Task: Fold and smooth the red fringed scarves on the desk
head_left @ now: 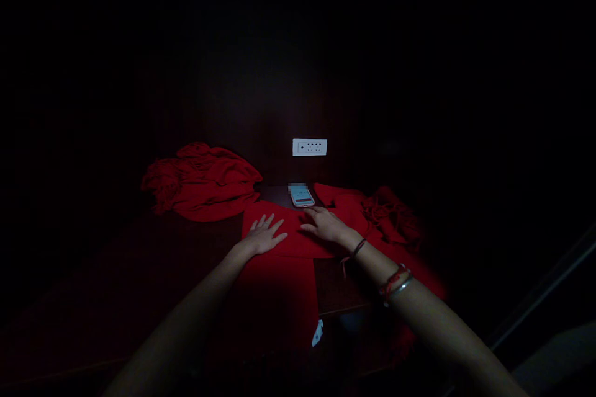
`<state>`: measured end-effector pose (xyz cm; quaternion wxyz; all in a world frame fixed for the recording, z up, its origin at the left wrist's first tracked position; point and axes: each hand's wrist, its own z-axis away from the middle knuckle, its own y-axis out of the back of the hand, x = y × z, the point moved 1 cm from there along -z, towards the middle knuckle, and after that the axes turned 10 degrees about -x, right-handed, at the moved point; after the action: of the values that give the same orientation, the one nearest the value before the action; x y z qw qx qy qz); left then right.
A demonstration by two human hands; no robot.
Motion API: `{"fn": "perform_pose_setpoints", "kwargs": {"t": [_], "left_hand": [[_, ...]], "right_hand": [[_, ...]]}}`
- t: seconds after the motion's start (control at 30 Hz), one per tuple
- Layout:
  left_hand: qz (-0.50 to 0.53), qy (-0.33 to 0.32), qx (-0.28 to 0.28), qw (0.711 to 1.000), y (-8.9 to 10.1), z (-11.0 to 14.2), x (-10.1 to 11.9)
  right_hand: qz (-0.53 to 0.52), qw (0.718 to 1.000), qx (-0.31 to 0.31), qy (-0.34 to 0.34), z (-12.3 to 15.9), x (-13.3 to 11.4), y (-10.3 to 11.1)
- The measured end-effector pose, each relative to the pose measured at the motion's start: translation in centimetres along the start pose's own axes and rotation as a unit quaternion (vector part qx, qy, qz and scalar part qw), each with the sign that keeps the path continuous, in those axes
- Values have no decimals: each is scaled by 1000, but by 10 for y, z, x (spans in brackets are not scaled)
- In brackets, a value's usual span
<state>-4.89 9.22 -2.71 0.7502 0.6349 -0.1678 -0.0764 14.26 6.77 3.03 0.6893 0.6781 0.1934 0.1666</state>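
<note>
A bunched red cloth [209, 183] is lying leftmost; I'm resting my left hand [263, 237], fingers spread, on a flat red cloth [293, 243]; behind it a phone [302, 195] is glowing; my right hand [326, 225] is extending, fingers loosely uncurled, over the flat red cloth.

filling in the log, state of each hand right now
Left hand: open, flat on the red cloth.
Right hand: open, near the phone, holding nothing visible.

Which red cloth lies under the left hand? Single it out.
The flat middle cloth with the white tag; the left cloth is bunched, the right cloth partly tangled, neither under the left hand.
</note>
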Motion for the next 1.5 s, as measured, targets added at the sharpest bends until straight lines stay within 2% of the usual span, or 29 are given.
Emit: {"fn": "perform_pose_setpoints", "kwargs": {"t": [0.13, 0.23, 0.43, 0.57, 0.63, 0.73, 0.87, 0.93, 1.0, 1.07, 1.13, 1.2, 1.3, 1.4, 1.5], "left_hand": [[-14, 36, -20, 999, 1, 0, 0], [-17, 52, -20, 998, 0, -3, -1], [-13, 62, -12, 998, -4, -7, -3], [-9, 55, -2, 998, -1, -1, 0], [-9, 53, -5, 999, 1, 1, 1], [-11, 56, -8, 998, 2, 0, -3], [-8, 137, -23, 990, 4, -4, -15], [-4, 183, -34, 983, 5, -4, -18], [-8, 199, -25, 980, 6, -3, -17], [-29, 157, 16, 987, 7, -1, -13], [-47, 83, 47, 994, 6, 0, -7], [-43, 43, 30, 998, 4, 0, -5], [-28, 59, 0, 998, 2, -2, -7], [-33, 68, 5, 997, 0, -3, -11], [-34, 71, 0, 997, -1, -4, -12]], "right_hand": [[-30, 994, -97, -35, -15, 5, -38], [-29, 989, -126, -69, -9, 12, -54], [-36, 982, -156, -103, -7, 19, -47], [-55, 988, -131, -62, -16, 8, -38], [-56, 991, -112, -40, -18, 1, -40], [-46, 992, -114, -42, -18, -7, -49], [-39, 992, -112, -43, -14, -5, -57], [-43, 992, -115, -36, -12, -1, -55], [-51, 990, -128, -30, -13, 1, -51], [-56, 991, -121, -23, -17, -1, -46], [-57, 994, -88, -13, -22, -7, -41], [-58, 996, -68, 3, -28, -15, -41], [-66, 994, -86, 9, -30, -16, -48], [-46, 994, -97, -18, -18, 4, -52], [37, 992, -96, -69, 7, 46, -49]]}}
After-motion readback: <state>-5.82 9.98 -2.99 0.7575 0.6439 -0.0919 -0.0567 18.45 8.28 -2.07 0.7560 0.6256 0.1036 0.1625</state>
